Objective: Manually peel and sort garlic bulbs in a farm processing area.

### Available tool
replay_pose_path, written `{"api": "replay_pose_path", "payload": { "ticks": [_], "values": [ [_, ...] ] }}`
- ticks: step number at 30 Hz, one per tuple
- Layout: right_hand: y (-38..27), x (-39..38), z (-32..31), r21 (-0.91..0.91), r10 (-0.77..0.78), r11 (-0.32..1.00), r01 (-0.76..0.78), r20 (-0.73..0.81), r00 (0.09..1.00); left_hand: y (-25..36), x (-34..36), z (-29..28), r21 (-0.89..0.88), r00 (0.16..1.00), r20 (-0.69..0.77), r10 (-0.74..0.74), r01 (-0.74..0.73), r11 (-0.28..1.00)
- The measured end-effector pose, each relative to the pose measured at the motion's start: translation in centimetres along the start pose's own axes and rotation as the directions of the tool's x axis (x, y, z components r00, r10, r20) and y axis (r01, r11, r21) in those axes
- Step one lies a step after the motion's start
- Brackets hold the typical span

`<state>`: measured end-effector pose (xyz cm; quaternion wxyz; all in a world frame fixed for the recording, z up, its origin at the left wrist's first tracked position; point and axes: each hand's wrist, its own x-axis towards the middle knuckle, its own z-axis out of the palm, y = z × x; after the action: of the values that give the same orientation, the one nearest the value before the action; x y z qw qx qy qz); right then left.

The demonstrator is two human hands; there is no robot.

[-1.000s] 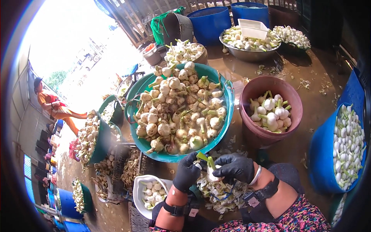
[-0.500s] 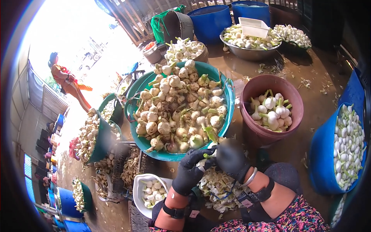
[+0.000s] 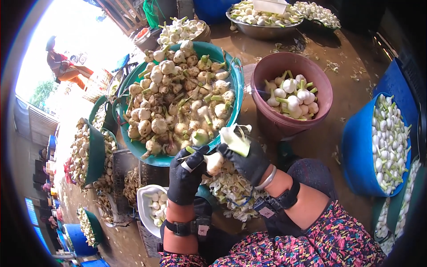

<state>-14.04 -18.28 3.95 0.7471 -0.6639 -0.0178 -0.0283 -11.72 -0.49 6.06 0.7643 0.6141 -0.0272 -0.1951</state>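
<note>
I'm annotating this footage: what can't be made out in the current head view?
Head view:
Some fingers of the right hand: hidden by the pale peel.
Bottom of the pink bucket: covered by garlic bulbs.
Rear blue tub: cut off by upper edge.
Distant items, far left: too small.

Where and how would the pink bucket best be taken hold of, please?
I would grip the pink bucket by opposite sides of its rim, probably coming from above on the wearer's side: it stands upright, its round mouth faces up, and the garlic bulbs lie below the edge.
</note>
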Motion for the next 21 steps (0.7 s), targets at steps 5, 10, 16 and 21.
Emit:
{"api": "replay_pose_path", "payload": {
  "ticks": [5,10,16,21],
  "values": [
    [0.4,-2.4,0.9,-0.681,0.385,0.699,0.220,0.617,0.686,-1.5,0.9,-2.7,0.684,0.821,0.155,0.550,-0.491,0.539],
    [2.7,-1.0,-0.7,-0.685,0.193,0.715,0.140,0.385,0.903,-2.0,0.4,-1.0,0.577,0.852,0.017,0.524,-0.436,0.690],
    [1.5,-0.1,-1.4,0.375,0.048,0.919,-0.121,0.198,0.979,-0.4,0.0,0.5,-0.090,0.996,-0.092,0.002,-0.011,0.996],
    [1.2,0.0,-2.0,0.354,-0.088,0.935,0.004,0.220,0.972,0.0,-0.3,0.9,-0.022,0.997,-0.077,0.005,-0.007,1.000]
  ]
}}
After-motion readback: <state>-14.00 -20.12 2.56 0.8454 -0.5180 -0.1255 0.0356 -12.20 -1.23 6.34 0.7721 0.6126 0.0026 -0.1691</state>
